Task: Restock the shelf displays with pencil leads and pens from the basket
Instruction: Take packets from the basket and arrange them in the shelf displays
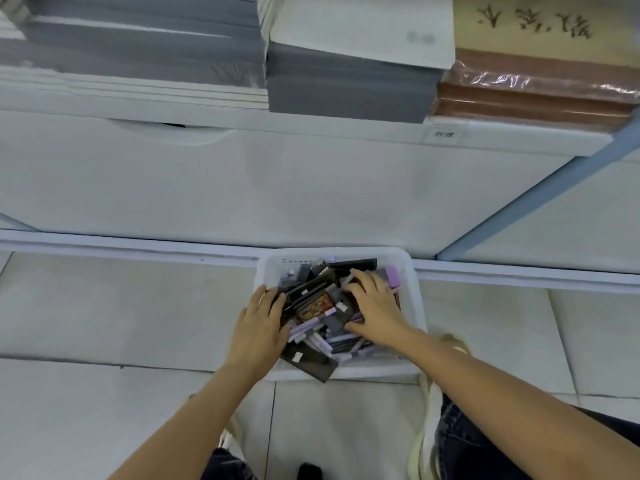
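**Both hands in the basket, shelf untouched up top**

Looking straight down here. The white plastic basket (412, 289) sits on the tiled floor (104, 306), pushed right up against the base of the white shelf unit (277, 188). It's heaped with stock: flat dark packs (304, 292), a jumble of pale purple pens (341, 341), one pack with a red-orange print (317, 304) in the middle, and a small purple block (391, 273) near the far right corner. One black pack (308, 364) hangs out over the near rim.

The left hand (258, 327) lies on the left side of the pile, fingers fairly straight and resting on the dark packs, thumb pointing in toward the middle. The right hand (375, 308) is on top of the pile on the right, fingers spread and bent with the tips down among the packs, thumb stretched out along the purple pens – I honestly can't tell if it's actually pinching anything or just pressing.

Up on the shelf there are stacks of grey notebooks (346, 88) and, to the right, brown ones in shiny plastic wrap (533, 95), with a small label (444, 134) on the shelf edge – too blurry to read. Cream bag straps (426, 427) and dark jeans (467, 445) show at the bottom
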The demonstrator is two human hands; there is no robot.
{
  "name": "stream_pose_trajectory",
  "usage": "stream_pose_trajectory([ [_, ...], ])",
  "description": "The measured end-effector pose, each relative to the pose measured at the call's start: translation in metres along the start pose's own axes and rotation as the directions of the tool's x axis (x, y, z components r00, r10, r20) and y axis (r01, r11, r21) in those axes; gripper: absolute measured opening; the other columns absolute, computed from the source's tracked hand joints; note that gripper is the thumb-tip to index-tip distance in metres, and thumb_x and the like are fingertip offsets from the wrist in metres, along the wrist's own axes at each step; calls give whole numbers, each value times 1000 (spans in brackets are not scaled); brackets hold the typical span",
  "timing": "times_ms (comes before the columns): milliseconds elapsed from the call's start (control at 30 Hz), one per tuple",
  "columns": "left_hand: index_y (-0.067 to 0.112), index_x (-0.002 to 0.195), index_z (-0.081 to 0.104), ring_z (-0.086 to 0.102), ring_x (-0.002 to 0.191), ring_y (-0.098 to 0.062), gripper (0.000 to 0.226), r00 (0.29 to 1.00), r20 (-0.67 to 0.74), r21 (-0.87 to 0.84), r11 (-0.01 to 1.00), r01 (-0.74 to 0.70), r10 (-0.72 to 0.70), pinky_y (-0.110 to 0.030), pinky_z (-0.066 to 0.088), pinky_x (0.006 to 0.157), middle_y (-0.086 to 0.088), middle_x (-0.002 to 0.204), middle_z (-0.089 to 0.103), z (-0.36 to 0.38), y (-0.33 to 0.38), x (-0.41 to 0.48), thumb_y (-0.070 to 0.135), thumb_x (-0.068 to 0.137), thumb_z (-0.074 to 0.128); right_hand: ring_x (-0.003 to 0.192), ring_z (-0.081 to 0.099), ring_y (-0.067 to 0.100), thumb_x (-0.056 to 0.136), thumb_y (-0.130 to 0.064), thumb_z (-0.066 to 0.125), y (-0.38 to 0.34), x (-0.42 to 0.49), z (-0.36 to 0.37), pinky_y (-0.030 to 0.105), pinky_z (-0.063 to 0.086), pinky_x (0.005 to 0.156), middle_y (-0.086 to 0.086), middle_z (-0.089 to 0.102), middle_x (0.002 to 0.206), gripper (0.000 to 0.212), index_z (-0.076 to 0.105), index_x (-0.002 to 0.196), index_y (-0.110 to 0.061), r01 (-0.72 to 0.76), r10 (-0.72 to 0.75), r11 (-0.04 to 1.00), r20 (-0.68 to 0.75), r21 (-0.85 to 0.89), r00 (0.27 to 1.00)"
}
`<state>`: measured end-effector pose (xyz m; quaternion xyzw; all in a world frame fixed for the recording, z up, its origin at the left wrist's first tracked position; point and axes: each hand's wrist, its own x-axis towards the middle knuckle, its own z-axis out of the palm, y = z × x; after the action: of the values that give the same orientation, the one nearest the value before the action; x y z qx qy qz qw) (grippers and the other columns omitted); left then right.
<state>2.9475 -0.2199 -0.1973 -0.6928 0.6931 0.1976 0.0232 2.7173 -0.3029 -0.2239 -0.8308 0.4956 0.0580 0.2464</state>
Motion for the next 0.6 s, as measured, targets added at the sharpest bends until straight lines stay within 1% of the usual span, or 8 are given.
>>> stream_pose_trajectory([
  [33, 8, 148, 35, 16, 148, -28, 56, 1000, -23, -17, 1000, -8, 8, -41, 31, 111, -8, 155, 33, 0, 0, -1, 31, 99, 48, 138, 22, 27, 76, -37, 75, 1, 1, -1, 41, 27, 111, 4, 22, 154, 78, 38, 142, -19, -3, 3, 1000, 12, 19, 1000],
  [100, 6, 145, 41, 21, 146, -30, 54, 998, -53, -26, 999, -23, 21, -43, 31, 111, -11, 151, 39, -1, 1, -1, 28, 97, 53, 132, 32, 26, 73, -41, 77, 6, 4, -4, 39, 33, 107, 5, 30, 148, 85, 36, 144, -20, -1, 1, 1000, 31, -17, 1000],
  [200, 6, 144, 43, 24, 145, -32, 52, 997, -69, -16, 1000, -27, 26, -44, 27, 113, -12, 148, 42, -1, 1, 1, 27, 97, 53, 122, 37, 22, 66, -46, 82, 11, 5, -11, 36, 37, 101, 4, 37, 134, 80, 45, 133, -22, -16, 21, 998, 69, -65, 997],
  [300, 7, 140, 48, 28, 142, -34, 48, 995, -100, -42, 999, -24, 20, -44, 25, 113, -13, 145, 46, -3, 1, 4, 28, 97, 53, 108, 40, 15, 63, -47, 84, 17, 5, -20, 31, 41, 89, -4, 44, 116, 61, 53, 110, -24, 13, -13, 1000, 94, 11, 996],
  [367, 9, 138, 50, 30, 140, -32, 45, 994, -111, -51, 998, -23, 17, -41, 26, 112, -11, 144, 46, -5, 2, 7, 29, 98, 51, 99, 48, 14, 71, -39, 81, 21, 8, -32, 28, 43, 80, -7, 52, 104, 41, 54, 99, -26, 7, -19, 993, 101, 121, 995],
  [433, 10, 134, 52, 34, 135, -29, 41, 990, -137, -67, 997, -45, 36, -39, 29, 108, -9, 139, 49, -8, 5, 9, 29, 98, 50, 93, 56, 13, 82, -26, 75, 22, 10, -45, 29, 49, 81, -5, 58, 99, 27, 57, 102, -22, -29, -4, 969, 131, 246, 991],
  [500, 11, 132, 55, 39, 129, -27, 39, 986, -152, -95, 992, -83, 68, -36, 34, 103, -8, 135, 52, -11, 10, 11, 29, 98, 51, 88, 59, 8, 88, -19, 68, 19, 10, -52, 30, 52, 84, -7, 61, 95, 17, 65, 105, -18, -11, -27, 966, 145, 258, 989],
  [600, 13, 125, 61, 45, 119, -24, 32, 975, -180, -144, 977, -159, 133, -32, 38, 97, -5, 126, 57, -15, 16, 11, 27, 98, 52, 78, 57, -3, 91, -20, 65, 13, 8, -57, 20, 46, 76, -15, 63, 88, 9, 72, 97, -19, 17, -44, 954, 84, 298, 995],
])
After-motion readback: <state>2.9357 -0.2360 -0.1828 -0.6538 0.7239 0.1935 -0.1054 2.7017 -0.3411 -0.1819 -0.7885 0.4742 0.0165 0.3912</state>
